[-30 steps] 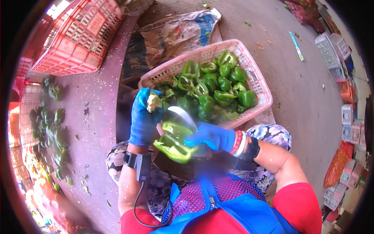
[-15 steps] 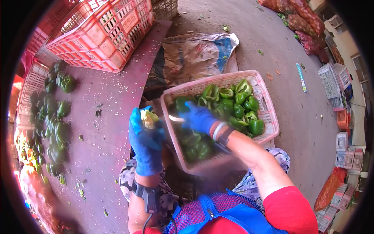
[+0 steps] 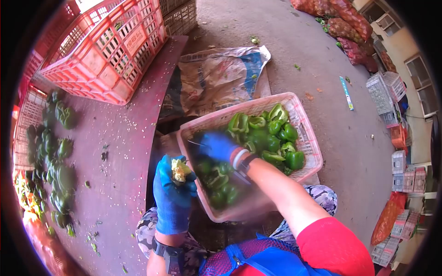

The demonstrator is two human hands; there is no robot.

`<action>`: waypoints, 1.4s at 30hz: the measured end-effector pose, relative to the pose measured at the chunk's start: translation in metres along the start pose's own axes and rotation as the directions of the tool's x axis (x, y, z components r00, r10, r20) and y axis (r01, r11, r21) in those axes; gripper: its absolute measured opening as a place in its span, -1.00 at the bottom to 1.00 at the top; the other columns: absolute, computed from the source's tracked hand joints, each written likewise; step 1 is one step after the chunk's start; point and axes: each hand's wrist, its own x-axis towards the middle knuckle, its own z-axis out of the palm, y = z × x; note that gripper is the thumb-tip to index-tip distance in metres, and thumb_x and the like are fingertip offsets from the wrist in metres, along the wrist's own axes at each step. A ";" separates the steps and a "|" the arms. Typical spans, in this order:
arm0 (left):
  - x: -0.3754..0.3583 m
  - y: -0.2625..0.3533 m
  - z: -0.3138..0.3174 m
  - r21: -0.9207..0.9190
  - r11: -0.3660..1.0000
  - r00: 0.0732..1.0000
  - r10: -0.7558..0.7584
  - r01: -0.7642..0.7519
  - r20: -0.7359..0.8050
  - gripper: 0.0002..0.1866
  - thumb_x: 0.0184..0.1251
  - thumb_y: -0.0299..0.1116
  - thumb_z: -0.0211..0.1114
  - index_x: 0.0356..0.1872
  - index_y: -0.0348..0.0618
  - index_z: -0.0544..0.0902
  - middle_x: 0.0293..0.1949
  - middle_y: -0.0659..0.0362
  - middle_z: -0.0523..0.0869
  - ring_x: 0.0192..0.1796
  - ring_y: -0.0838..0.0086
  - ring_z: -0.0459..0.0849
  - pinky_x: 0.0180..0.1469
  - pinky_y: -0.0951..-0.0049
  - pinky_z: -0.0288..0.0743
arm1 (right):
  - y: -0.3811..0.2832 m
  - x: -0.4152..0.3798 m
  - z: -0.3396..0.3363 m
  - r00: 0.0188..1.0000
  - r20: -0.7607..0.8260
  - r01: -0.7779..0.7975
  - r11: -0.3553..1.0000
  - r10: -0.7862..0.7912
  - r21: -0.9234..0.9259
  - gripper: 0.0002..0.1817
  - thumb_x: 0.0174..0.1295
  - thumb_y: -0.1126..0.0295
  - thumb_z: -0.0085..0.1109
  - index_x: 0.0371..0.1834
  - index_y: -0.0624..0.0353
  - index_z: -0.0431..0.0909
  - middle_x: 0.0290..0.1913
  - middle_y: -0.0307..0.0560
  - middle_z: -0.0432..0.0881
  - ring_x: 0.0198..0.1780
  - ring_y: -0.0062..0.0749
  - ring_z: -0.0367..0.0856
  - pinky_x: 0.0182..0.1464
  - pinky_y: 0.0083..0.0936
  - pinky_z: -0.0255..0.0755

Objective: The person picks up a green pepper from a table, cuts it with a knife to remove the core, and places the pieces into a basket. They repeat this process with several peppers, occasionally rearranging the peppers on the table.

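Note:
My left hand, in a blue glove, is closed around a pale, seedy pepper core left of the crate. Motion smears my right hand, also gloved in blue, over the left part of a pink plastic crate. A thin tool juts from its fingers to the left; its kind is too blurred to tell. Cut green bell peppers lie in the crate, several opened and hollow. The crate sits in front of my knees.
Whole green peppers are heaped on the purplish board at left, among scattered seeds. A large pink crate stands at its far end. Beyond the working crate lies a flattened sack. Filled mesh sacks and stacked crates line the right.
My right hand has shifted slightly left and down within the view, still blurred. My left hand has turned a little, keeping the core. The whole view has also shifted slightly.

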 end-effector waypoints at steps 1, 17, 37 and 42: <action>0.001 -0.002 -0.002 -0.006 1.000 1.000 0.001 -0.001 0.002 -0.49 0.63 0.13 0.01 0.04 -0.14 0.63 -0.46 0.16 0.66 -0.56 0.59 0.53 -0.54 0.57 0.39 | -0.010 -0.012 -0.022 0.999 -0.042 -0.004 0.998 0.007 0.055 -0.63 0.32 0.06 0.26 0.01 0.06 0.68 0.08 0.18 0.63 0.08 0.14 0.64 0.16 -0.07 0.53; 0.004 0.000 -0.001 -0.038 0.998 0.999 -0.051 0.050 -0.013 -0.61 0.60 0.04 0.11 -0.09 -0.10 0.60 -0.49 0.13 0.64 -0.61 0.47 0.55 -0.58 0.50 0.42 | 0.038 -0.070 -0.048 0.712 -0.250 -0.303 0.608 0.656 0.733 -0.68 0.19 0.18 0.41 -0.21 0.19 0.59 -0.49 -0.07 0.59 -0.43 -0.28 0.64 -0.27 -0.22 0.56; 0.021 -0.005 -0.013 -0.259 0.963 0.943 0.011 0.080 0.333 -0.55 0.57 -0.03 0.14 0.18 -0.18 0.64 -0.22 -0.07 0.76 -0.28 0.23 0.77 -0.24 0.29 0.75 | 0.040 -0.039 -0.018 0.913 -0.123 -0.404 0.903 0.389 -0.148 -0.67 0.26 0.31 0.22 0.08 0.09 0.56 0.02 0.28 0.65 0.03 0.26 0.65 0.06 0.01 0.55; 0.022 -0.007 -0.015 -0.241 0.960 0.946 -0.060 0.142 0.318 -0.49 0.58 0.02 0.12 0.22 -0.23 0.61 -0.25 -0.09 0.74 -0.34 0.20 0.73 -0.29 0.28 0.68 | 0.002 -0.075 -0.062 0.954 0.056 -0.292 0.956 0.294 -0.043 -0.61 0.31 0.05 0.20 0.08 0.03 0.62 -0.10 0.15 0.73 -0.03 0.17 0.69 0.05 -0.04 0.56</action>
